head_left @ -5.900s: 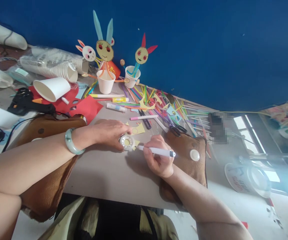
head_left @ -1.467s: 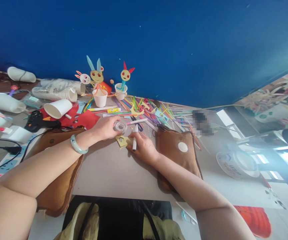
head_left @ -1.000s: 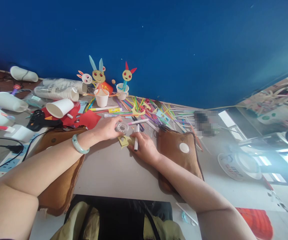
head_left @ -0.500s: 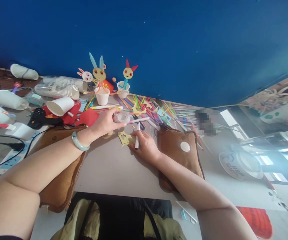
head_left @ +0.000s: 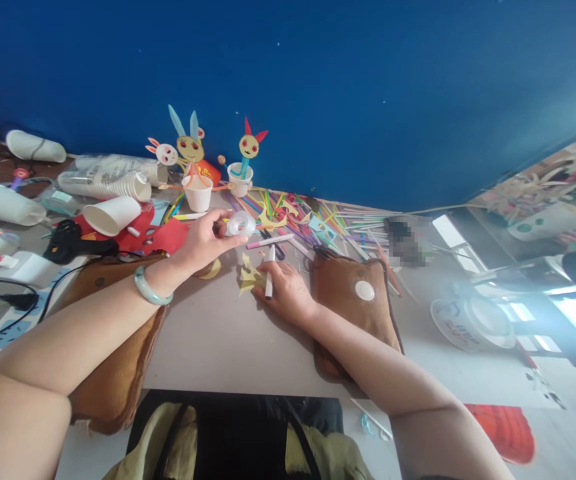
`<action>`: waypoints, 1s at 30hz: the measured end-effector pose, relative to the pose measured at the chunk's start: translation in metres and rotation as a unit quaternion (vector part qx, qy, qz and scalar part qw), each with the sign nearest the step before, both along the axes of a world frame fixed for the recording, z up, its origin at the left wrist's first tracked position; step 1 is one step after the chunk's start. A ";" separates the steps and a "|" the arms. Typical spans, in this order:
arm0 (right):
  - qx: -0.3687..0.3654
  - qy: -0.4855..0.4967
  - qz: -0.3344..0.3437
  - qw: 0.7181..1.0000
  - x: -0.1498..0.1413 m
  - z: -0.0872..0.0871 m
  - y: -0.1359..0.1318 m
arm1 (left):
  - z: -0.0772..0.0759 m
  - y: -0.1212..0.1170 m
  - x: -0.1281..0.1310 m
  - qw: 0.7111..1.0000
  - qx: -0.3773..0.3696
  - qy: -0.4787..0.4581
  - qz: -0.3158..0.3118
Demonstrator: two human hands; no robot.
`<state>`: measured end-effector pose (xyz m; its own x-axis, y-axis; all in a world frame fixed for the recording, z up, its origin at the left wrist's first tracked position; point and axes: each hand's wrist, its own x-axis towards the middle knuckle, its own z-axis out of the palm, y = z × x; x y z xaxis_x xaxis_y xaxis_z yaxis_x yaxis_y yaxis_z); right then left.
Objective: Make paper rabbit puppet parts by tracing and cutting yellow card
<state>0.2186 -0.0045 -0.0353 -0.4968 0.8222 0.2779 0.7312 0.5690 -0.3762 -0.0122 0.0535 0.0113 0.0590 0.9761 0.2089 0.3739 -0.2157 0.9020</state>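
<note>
My left hand (head_left: 204, 241) is closed on a roll of clear tape (head_left: 241, 225), holding it tilted by its edge above the table. My right hand (head_left: 289, 288) grips a white marker (head_left: 269, 275) that points away from me, its dark end towards me. A cut yellow paper scrap (head_left: 250, 275) lies at the fingertips of this hand; whether they pinch it I cannot tell. Between the hands and the straw pile rests a pink-and-white pen (head_left: 269, 241). A round tan piece (head_left: 210, 270) is partly hidden under my left wrist.
Paper-cup rabbit figures (head_left: 198, 193) stand by the blue wall. Loose coloured straws (head_left: 338, 230) spread across the back. Brown cushions (head_left: 353, 293) lie beside both forearms. A black glue gun (head_left: 75, 241), a power strip (head_left: 3, 333) and white cups (head_left: 111, 215) crowd the left.
My left hand has raised the tape roll slightly and turned it so its hole faces me more. The yellow scrap has shifted and tilted by my right hand. The view has moved a little.
</note>
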 end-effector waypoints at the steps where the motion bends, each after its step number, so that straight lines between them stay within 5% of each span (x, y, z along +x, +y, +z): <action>1: -0.001 -0.001 0.000 1.000 0.000 0.000 0.000 | -0.003 0.001 0.000 1.000 0.007 0.011 -0.007; 16: -0.019 -0.004 -0.022 1.000 -0.001 0.000 0.000 | -0.009 -0.002 0.000 0.977 0.000 0.191 -0.092; 30: -0.028 0.014 -0.061 0.998 -0.003 -0.001 0.001 | -0.008 -0.008 0.001 0.880 0.071 0.384 -0.271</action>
